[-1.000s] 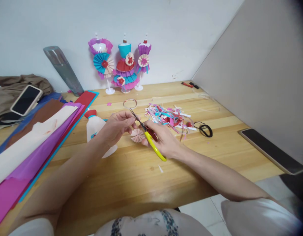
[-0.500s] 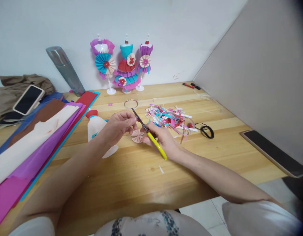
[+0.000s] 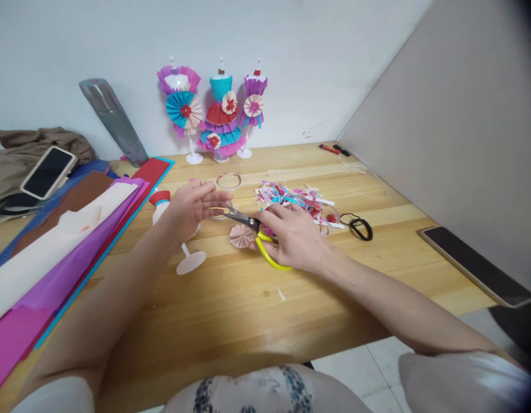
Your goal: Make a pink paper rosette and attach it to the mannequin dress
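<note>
My right hand (image 3: 291, 235) grips a pair of scissors (image 3: 265, 249) with yellow handles, its dark blades pointing left and slightly parted. My left hand (image 3: 198, 206) is open, fingers stretched toward the blade tips, with nothing visible in it. Just below the blades lies a pleated pale pink paper rosette (image 3: 241, 236), partly covered by my right fingers. Behind my left wrist lies a small dress form (image 3: 162, 198) with a red top; its white round base (image 3: 191, 263) shows below the wrist, and its middle is hidden.
Paper scraps (image 3: 286, 195) are heaped beyond my right hand, beside a black hair tie (image 3: 360, 229). A roll of tape (image 3: 229, 180) lies further back. Paper-dressed forms (image 3: 222, 117) and a tilted bottle (image 3: 114, 120) stand by the wall. Coloured paper sheets (image 3: 71, 229) cover the left; a phone (image 3: 476, 264) lies right.
My left hand has opened out of its pinch and shifted left. The scissors have turned from pointing away to pointing left, and their blades have parted.
</note>
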The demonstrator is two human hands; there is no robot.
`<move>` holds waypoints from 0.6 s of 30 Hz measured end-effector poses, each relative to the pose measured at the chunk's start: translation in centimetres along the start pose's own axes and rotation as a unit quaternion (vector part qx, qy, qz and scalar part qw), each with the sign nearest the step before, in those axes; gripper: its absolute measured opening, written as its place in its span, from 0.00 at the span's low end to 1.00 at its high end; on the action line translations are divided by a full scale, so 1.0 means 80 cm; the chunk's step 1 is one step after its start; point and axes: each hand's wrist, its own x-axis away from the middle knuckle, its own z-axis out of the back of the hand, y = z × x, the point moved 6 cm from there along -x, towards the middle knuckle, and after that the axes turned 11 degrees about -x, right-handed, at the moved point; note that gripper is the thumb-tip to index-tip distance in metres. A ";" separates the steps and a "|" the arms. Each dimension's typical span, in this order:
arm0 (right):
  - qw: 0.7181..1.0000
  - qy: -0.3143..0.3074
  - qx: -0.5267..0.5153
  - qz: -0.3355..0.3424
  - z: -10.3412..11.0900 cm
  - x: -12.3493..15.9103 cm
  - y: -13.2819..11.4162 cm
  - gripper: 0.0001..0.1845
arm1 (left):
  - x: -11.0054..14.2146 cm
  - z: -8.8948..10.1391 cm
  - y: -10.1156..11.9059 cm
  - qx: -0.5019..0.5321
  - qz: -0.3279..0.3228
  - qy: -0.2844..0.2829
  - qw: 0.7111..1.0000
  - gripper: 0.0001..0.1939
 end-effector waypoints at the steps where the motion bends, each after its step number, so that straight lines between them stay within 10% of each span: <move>1: 1.000 -0.002 0.014 0.010 0.001 -0.001 -0.001 0.21 | 0.001 0.001 0.003 -0.008 0.000 -0.002 1.000 0.11; 18: 0.990 0.005 0.109 0.089 0.009 -0.005 -0.002 0.06 | 0.007 -0.011 0.002 -0.087 -0.024 -0.059 0.994 0.34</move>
